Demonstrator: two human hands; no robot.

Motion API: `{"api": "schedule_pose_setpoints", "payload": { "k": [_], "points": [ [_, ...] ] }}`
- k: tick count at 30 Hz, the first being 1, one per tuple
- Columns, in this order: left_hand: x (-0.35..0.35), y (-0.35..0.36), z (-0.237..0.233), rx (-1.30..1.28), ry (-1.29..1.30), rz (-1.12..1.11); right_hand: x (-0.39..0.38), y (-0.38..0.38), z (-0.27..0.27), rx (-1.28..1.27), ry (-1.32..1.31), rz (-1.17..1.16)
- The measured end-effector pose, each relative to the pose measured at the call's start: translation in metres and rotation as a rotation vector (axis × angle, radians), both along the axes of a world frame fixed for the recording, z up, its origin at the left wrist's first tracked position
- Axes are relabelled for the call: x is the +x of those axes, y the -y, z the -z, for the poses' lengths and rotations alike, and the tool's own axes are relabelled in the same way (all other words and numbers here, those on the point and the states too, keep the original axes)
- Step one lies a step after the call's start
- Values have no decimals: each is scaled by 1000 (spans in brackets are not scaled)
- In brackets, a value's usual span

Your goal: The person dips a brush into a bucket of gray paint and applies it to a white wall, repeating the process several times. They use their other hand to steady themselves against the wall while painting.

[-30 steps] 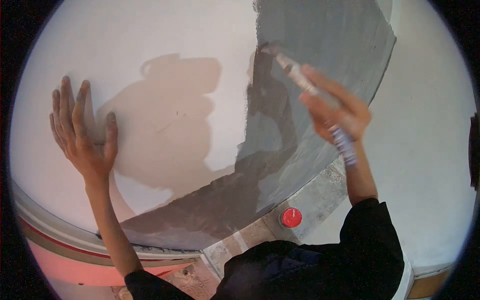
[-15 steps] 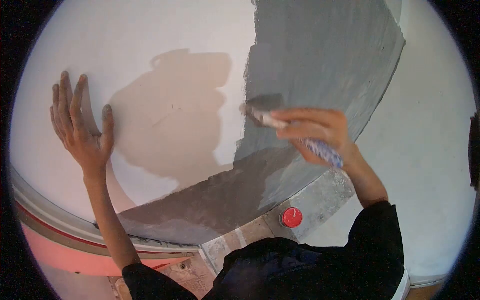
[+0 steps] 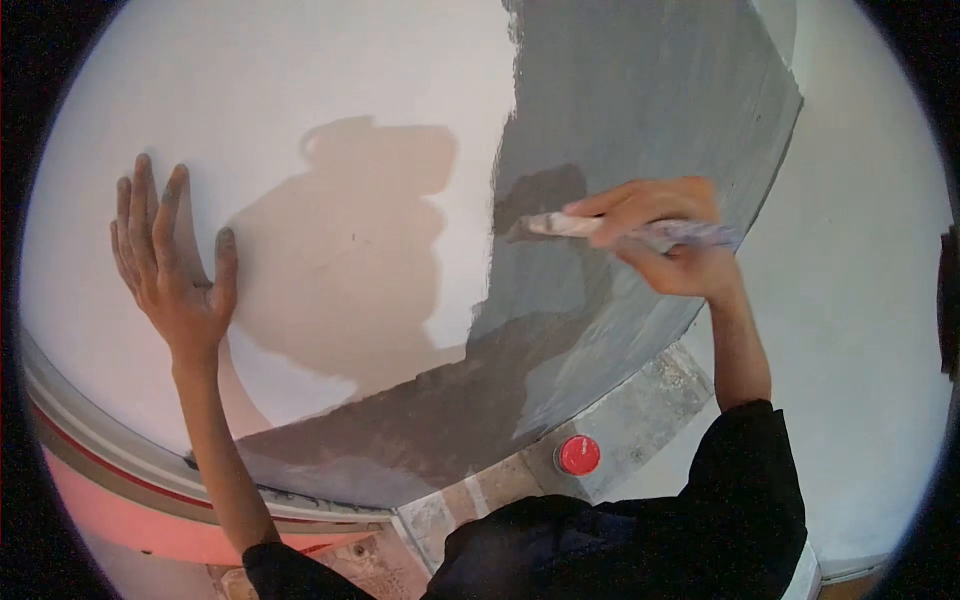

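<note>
My left hand (image 3: 180, 270) rests on the white part of the wall (image 3: 300, 80), fingers spread and apart, with dusty fingertips. In my right hand (image 3: 665, 235) is a paintbrush (image 3: 565, 225), its patterned handle pointing right and its bristles to the left. The bristle end lies against the grey paint (image 3: 640, 110), close to its ragged edge with the white. My fingers wrap around the brush near the ferrule. A shadow of my head and arm falls across the white and grey areas.
Below on the worn floor tiles (image 3: 640, 425) stands a red-topped container (image 3: 578, 455). A pale wall (image 3: 860, 300) meets the grey one at a corner on the right. Trim and a pinkish-red surface (image 3: 150, 520) are at lower left.
My right hand has turned and risen slightly, and the brush has swung from slanting to nearly level, its tip shifting a little right. The left hand stays on the wall.
</note>
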State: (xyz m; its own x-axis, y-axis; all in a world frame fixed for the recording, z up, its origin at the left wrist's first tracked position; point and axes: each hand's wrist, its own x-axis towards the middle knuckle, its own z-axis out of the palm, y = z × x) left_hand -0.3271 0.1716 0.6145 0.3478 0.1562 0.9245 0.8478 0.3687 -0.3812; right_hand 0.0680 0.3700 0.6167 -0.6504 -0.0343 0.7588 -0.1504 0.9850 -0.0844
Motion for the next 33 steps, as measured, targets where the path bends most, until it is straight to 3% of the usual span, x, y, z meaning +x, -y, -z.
{"api": "schedule_pose_setpoints", "payload": {
  "k": [1, 4, 6, 9, 12, 14, 16, 17, 20, 23, 27, 30, 33],
  "points": [
    [1, 1, 0, -11, -15, -18, -3, -1, 2, 3, 104, 41],
    [2, 1, -1, -11, -14, -10, -16, -35, -20, 88, 34, -61],
    [1, 0, -1, 2, 11, 19, -17, -49, -50, 284, -55, -39],
    [1, 0, -1, 10, 28, 31, -5, -81, -63, 161, -279, 76],
    [3, 2, -1, -14, 27, -4, 4, -38, -83, 196, -340, 276],
    [3, 4, -1, -26, 21, -31, 20, -42, -73, 163, -257, 5],
    [0, 5, -2, -33, 11, -54, 16, -30, -41, 45, -175, -62],
    [0, 5, -3, -26, 9, -50, 14, -33, -18, 23, -166, 17],
    [0, 4, -3, -16, 3, -45, -11, -39, -13, 70, -77, -17],
    [-1, 5, -3, -27, 5, -49, -16, -62, -41, 81, 86, 60],
    [3, 5, -4, 1, 51, -5, -28, -54, -125, 204, 62, 3],
    [5, 7, -7, 18, 73, 12, -20, -57, -171, 336, -36, 60],
    [4, 8, -6, 14, 71, -3, -2, -38, -173, 133, -423, 73]
  ]
}}
